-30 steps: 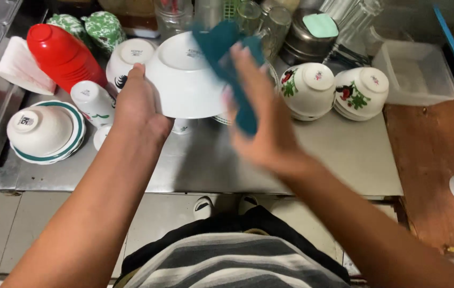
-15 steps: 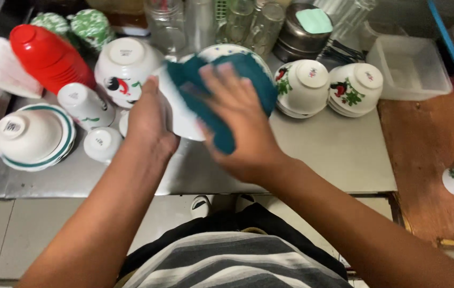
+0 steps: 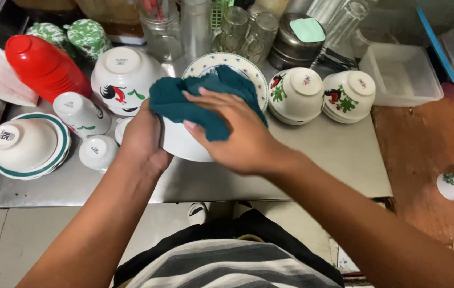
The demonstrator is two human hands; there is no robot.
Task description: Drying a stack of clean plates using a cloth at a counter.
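Steel counter point(image 3: 323, 160) w/ pale tiled floor point(image 3: 19, 240) below, reddish wood surface point(image 3: 424, 154) to right.

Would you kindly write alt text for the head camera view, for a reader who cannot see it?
The left hand holds a white bowl above a steel counter while the right hand presses a dark teal cloth onto it. Upturned bowls, cups, glasses and a red plastic container stand around.
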